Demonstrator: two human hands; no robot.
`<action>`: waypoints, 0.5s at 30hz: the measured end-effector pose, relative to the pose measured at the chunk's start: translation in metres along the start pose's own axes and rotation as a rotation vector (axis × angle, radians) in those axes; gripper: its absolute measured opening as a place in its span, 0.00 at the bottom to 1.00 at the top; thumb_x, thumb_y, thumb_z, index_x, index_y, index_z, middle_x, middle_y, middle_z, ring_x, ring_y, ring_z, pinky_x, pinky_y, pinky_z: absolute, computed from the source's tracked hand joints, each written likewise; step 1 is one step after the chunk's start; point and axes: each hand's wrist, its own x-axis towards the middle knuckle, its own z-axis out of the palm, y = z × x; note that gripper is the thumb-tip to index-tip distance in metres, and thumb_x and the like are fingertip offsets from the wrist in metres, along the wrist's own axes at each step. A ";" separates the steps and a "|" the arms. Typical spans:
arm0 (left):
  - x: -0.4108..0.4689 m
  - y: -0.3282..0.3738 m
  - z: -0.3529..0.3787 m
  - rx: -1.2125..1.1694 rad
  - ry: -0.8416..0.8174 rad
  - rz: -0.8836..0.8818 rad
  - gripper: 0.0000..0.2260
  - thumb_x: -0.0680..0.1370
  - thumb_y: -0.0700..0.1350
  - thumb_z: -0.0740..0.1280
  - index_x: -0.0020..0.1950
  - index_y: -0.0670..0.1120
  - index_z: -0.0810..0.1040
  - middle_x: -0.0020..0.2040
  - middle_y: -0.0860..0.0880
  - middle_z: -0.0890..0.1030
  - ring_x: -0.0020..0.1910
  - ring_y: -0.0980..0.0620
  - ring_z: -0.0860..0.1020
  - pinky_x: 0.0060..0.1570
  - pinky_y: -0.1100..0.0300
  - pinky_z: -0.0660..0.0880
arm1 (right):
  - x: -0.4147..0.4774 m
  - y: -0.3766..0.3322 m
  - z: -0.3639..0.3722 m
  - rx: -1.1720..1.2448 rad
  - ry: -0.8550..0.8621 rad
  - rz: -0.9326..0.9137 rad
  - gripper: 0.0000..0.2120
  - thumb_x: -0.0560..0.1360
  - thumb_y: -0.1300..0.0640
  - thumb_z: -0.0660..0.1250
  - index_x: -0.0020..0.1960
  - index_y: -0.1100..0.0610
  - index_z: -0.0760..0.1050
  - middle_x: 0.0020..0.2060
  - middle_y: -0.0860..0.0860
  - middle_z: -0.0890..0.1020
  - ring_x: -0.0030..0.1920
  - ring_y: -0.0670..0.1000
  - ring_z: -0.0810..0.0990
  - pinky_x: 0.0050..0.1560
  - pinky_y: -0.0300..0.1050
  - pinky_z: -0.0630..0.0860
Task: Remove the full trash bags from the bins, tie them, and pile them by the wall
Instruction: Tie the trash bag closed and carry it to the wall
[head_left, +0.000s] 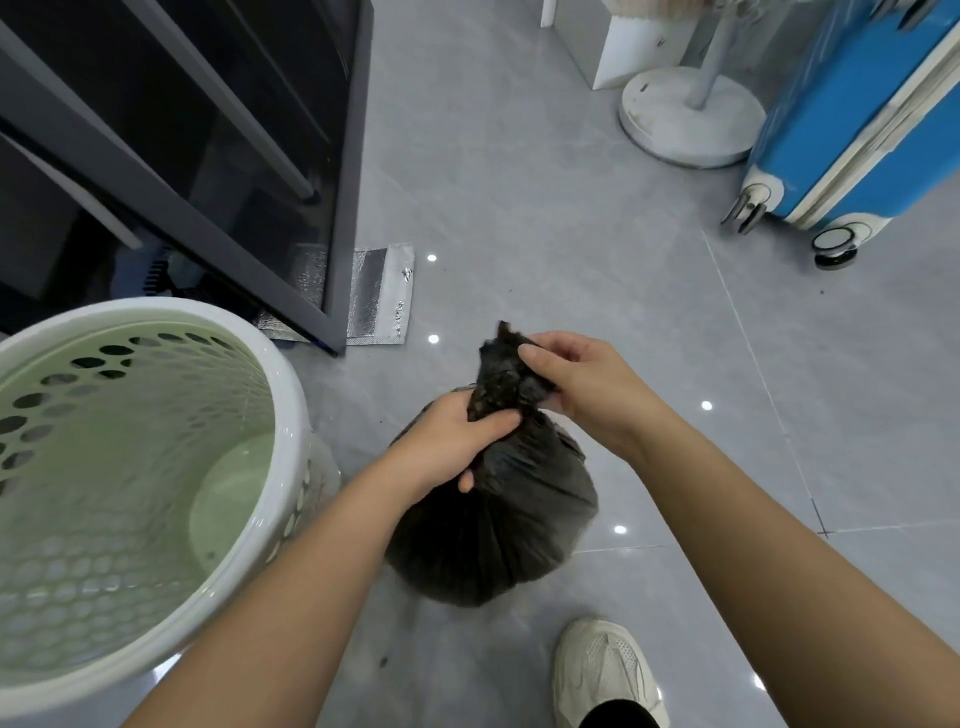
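Observation:
A full black trash bag (493, 525) stands on the grey floor in the middle of the view. Its top is gathered into a twisted neck. My left hand (457, 441) grips that neck from the left, just above the bulging body. My right hand (582, 384) pinches the loose end of the neck from the right, a little higher. To the left stands a white perforated bin (291, 395) with a pale green inside and no bag in it.
A dark glass-fronted cabinet (218, 156) rises at the back left, with a silver foil pouch (379, 296) at its foot. A white fan base (691, 119) and a blue suitcase (852, 119) stand at the back right. My shoe (602, 670) is near the bag.

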 end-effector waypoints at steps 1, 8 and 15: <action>0.000 -0.002 0.000 -0.024 0.042 -0.025 0.09 0.78 0.45 0.65 0.38 0.46 0.74 0.23 0.53 0.75 0.16 0.53 0.65 0.16 0.66 0.62 | -0.001 -0.001 -0.005 0.074 -0.008 0.025 0.09 0.78 0.60 0.64 0.56 0.62 0.77 0.47 0.57 0.81 0.47 0.56 0.82 0.51 0.49 0.81; -0.003 -0.002 -0.001 -0.218 0.050 -0.091 0.10 0.79 0.45 0.63 0.40 0.44 0.74 0.23 0.51 0.73 0.18 0.55 0.65 0.19 0.66 0.64 | -0.020 0.046 -0.024 -0.315 -0.294 -0.129 0.25 0.73 0.49 0.70 0.68 0.51 0.69 0.63 0.47 0.78 0.63 0.44 0.76 0.64 0.42 0.72; -0.003 0.027 -0.020 -0.014 -0.013 -0.065 0.06 0.77 0.40 0.66 0.40 0.43 0.77 0.24 0.51 0.73 0.21 0.55 0.68 0.26 0.63 0.72 | -0.014 0.058 -0.002 -0.584 -0.186 -0.307 0.19 0.71 0.39 0.65 0.53 0.53 0.78 0.48 0.51 0.81 0.53 0.49 0.79 0.59 0.55 0.74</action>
